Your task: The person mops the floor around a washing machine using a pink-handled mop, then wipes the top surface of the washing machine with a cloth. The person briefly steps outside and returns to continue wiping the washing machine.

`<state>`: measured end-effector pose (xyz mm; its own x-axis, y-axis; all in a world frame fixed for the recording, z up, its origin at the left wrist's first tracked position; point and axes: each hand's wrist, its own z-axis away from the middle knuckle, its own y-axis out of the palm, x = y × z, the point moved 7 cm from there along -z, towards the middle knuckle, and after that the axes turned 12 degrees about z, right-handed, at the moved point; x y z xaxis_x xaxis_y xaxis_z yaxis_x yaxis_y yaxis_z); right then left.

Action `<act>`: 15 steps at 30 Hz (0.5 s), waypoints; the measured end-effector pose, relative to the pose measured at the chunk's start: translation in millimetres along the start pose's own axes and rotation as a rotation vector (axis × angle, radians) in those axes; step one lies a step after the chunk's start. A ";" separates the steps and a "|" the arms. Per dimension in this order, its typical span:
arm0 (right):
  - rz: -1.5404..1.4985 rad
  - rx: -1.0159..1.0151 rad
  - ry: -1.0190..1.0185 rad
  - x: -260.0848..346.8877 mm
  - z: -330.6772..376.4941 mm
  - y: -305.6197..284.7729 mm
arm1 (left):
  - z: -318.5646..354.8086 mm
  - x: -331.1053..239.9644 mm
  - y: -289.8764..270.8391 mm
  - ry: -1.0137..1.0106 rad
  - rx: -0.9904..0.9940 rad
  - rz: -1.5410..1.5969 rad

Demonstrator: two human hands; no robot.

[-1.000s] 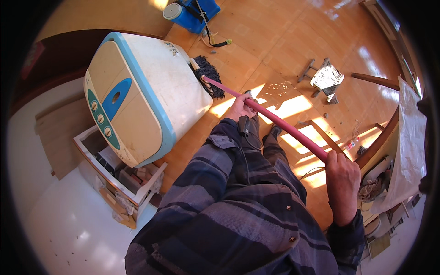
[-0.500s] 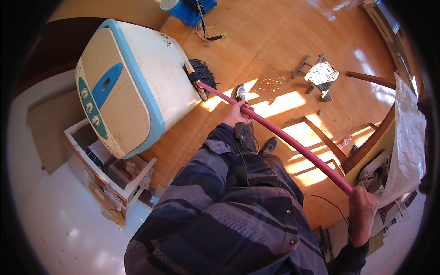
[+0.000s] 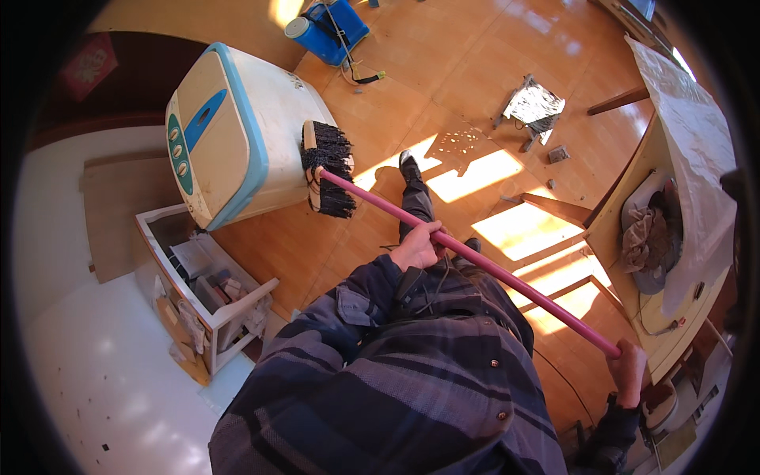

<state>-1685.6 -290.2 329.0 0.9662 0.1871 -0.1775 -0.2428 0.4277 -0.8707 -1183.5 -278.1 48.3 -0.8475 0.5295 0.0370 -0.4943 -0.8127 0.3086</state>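
Note:
A broom with a long pink handle [image 3: 518,283] slants across the front of my body. Its wide head [image 3: 328,170], with dark bristles on a light wooden block, is beside the white side of a washing machine [image 3: 281,119]. Whether they touch, I cannot tell. My left hand [image 3: 417,247] is closed around the handle near its middle, in front of my waist. Down at the right, my right hand [image 3: 628,370] grips the handle's end. My left shoe [image 3: 408,165] is on the floor, just right of the bristles.
At the far left stands a blue backpack sprayer [image 3: 346,32] with its hose. A small stool [image 3: 532,107] is farther off on the tiled floor [image 3: 443,83]. To the right is a table [image 3: 625,305] with a cap and plastic sheeting [image 3: 697,134]. A cluttered open cabinet [image 3: 212,313] sits near left.
The view has shifted, showing more of the right-hand table. The broom head has turned, so more bristles show beside the washing machine. Both hands keep their hold on the handle.

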 end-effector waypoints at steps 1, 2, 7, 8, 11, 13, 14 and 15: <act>-0.024 0.017 0.004 -8.7 7.2 18.3 | 11.6 8.7 -1.7 0.009 -0.005 -0.043; -0.037 0.046 0.009 -17.1 15.0 34.5 | 24.5 18.6 -5.8 0.019 -0.028 -0.087; -0.050 0.145 0.032 -48.7 41.4 93.9 | 75.0 52.5 -12.1 0.017 -0.009 -0.122; -0.038 0.161 0.023 -52.3 45.1 102.4 | 81.5 57.6 -15.1 0.014 -0.005 -0.131; -0.068 0.270 0.006 -53.0 52.8 126.1 | 93.7 67.0 -22.0 -0.034 0.103 -0.161; -0.095 0.350 0.006 -45.8 59.0 137.0 | 93.2 65.8 -31.3 -0.044 0.132 -0.163; -0.103 0.379 0.007 -38.9 62.8 140.9 | 89.6 60.9 -36.2 -0.043 0.134 -0.157; -0.111 0.408 0.009 -31.6 65.5 143.3 | 84.0 54.9 -41.9 -0.033 0.125 -0.151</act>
<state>-1756.6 -176.9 239.8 0.9886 0.1138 -0.0986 -0.1505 0.7601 -0.6322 -1193.1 -194.6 117.2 -0.7574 0.6529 0.0121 -0.5860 -0.6878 0.4284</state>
